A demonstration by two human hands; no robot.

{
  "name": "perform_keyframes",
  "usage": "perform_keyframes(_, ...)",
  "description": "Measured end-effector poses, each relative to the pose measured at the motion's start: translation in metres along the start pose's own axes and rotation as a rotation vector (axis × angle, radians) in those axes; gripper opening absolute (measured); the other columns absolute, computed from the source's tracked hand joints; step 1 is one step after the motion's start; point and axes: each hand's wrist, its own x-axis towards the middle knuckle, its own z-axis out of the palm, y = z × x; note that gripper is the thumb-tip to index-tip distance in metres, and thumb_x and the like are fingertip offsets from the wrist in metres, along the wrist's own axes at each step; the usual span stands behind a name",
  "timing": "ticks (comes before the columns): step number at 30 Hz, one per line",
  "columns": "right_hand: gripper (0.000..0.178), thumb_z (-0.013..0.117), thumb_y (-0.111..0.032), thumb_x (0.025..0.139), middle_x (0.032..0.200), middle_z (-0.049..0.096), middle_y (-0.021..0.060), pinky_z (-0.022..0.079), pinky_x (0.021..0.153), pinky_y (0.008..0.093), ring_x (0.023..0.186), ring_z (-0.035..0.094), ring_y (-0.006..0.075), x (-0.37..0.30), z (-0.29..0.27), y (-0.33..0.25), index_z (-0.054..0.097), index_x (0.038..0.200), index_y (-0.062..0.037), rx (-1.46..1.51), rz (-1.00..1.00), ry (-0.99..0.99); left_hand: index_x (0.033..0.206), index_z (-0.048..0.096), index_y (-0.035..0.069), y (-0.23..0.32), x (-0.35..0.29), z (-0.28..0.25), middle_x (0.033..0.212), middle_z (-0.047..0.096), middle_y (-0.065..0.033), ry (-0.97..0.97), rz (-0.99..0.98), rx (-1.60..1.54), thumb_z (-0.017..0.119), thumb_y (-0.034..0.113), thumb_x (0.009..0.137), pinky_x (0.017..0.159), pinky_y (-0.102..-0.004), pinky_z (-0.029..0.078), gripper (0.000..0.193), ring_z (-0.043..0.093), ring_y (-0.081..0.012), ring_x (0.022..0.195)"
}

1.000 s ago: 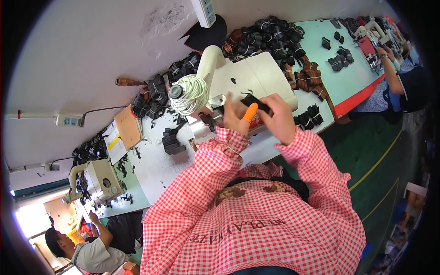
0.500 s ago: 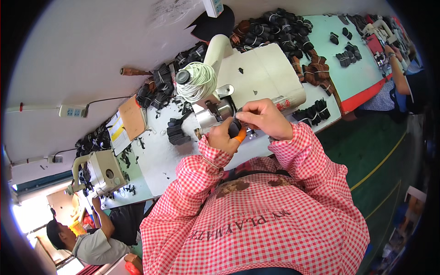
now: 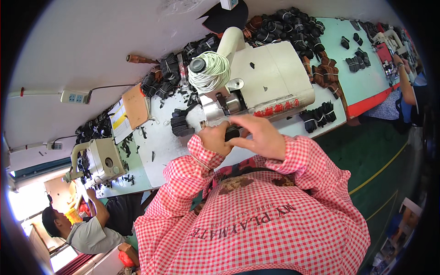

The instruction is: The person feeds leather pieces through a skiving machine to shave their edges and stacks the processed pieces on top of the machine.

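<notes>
My left hand [image 3: 214, 139] is closed on a small bundle of black strips [image 3: 232, 133], just in front of the cream bench machine [image 3: 270, 68]. Most of that bundle hides behind my fingers. My right hand [image 3: 263, 136] reaches over from the right, its index finger and thumb apart around the bundle's near side; the fingertips are slightly smeared. Above my hands is the machine's metal working head [image 3: 222, 107]. A black bundle of strips [image 3: 181, 123] lies on the white tabletop [image 3: 153, 158] to the left of my hands.
A coil of pale cord [image 3: 210, 73] hangs on the machine's post. Tied black and brown bundles [image 3: 293, 32] pile up behind it; more black bundles [image 3: 318, 115] lie at right. A clipboard [image 3: 136, 106] leans at left. Co-workers sit left [image 3: 94, 233] and far right [image 3: 408, 91].
My right hand has loosened from its pinch, and its index finger and thumb have spread. Both hands sit slightly lower relative to the machine. The view has shifted a little.
</notes>
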Motion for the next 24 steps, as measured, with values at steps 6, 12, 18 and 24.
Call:
perform_keyframes(6, 0.026, 0.068, -0.007, 0.076, 0.081, 0.063, 0.0101, 0.047, 0.057, 0.025, 0.063, 0.061, 0.0144, 0.006, 0.013, -0.004, 0.061, 0.1, 0.001, 0.285, 0.248, -0.018, 0.097, 0.062, 0.009, -0.017, 0.003, -0.002, 0.073, 0.064, -0.0175, 0.041, -0.034, -0.056, 0.068, 0.021, 0.068, 0.061, -0.0432, 0.051, 0.032, 0.064, -0.0355, 0.069)
perform_keyframes(12, 0.021, 0.064, -0.005, 0.08, 0.074, 0.063, 0.0062, 0.046, 0.054, 0.0224, 0.06, 0.059, 0.0078, 0.004, 0.024, 0.012, 0.062, 0.1, 0.0017, 0.232, 0.094, 0.045, 0.11, 0.056, 0.008, -0.03, 0.001, -0.006, 0.087, 0.066, -0.0175, -0.024, 0.036, -0.163, 0.064, 0.022, 0.077, 0.056, -0.039, 0.052, 0.037, 0.065, -0.0342, 0.067)
perform_keyframes(18, 0.017, 0.064, -0.008, 0.081, 0.07, 0.064, 0.0102, 0.048, 0.054, 0.0234, 0.06, 0.062, 0.0103, 0.011, 0.02, 0.007, 0.06, 0.094, 0.0038, 0.587, 0.503, -0.049, 0.134, 0.035, 0.005, -0.032, -0.007, 0.003, 0.102, 0.06, -0.0179, -0.383, -0.411, -1.521, 0.036, 0.054, 0.092, 0.034, -0.0242, 0.043, 0.064, 0.063, -0.0255, 0.049)
perform_keyframes(24, 0.018, 0.065, -0.009, 0.081, 0.069, 0.064, 0.011, 0.048, 0.05, 0.0243, 0.055, 0.062, 0.0123, 0.017, 0.026, 0.021, 0.059, 0.09, 0.0047, 0.449, 0.56, -0.065, 0.122, 0.049, 0.001, -0.033, 0.001, 0.006, 0.092, 0.063, -0.0165, -0.196, -0.411, -1.226, 0.035, 0.04, 0.096, 0.032, -0.0228, 0.039, 0.049, 0.059, -0.0212, 0.042)
